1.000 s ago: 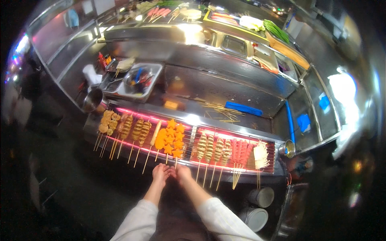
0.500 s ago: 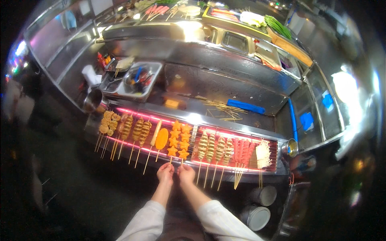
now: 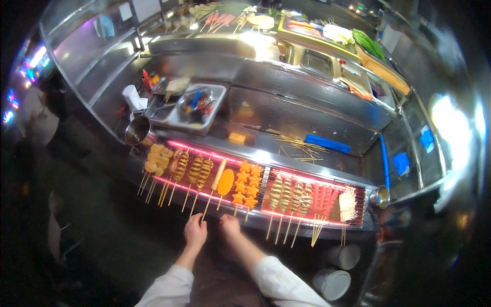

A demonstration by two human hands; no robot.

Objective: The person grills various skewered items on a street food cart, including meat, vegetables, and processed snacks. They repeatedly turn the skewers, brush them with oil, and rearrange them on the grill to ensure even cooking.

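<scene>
My left hand is closed at the lower end of the stick of a long pale skewer, its fingertips pinching the stick. Just right of it, my right hand has curled fingers below the grill, with nothing visible in them. Above the hands, an orange oval skewer and two orange star-shaped skewers lie on the lit grill. Browned spiral-cut skewers lie left of the pale one.
Pale spiral-cut skewers, red skewers and a white enoki skewer fill the grill's right part. Behind stand a metal pot and a white tray of utensils. Loose sticks lie beyond the grill; lidded buckets stand lower right.
Both hands have let go of the star skewers' sticks. My left hand has moved left to the pale skewer's stick, while the right has drawn back slightly. The whole view has shifted.
</scene>
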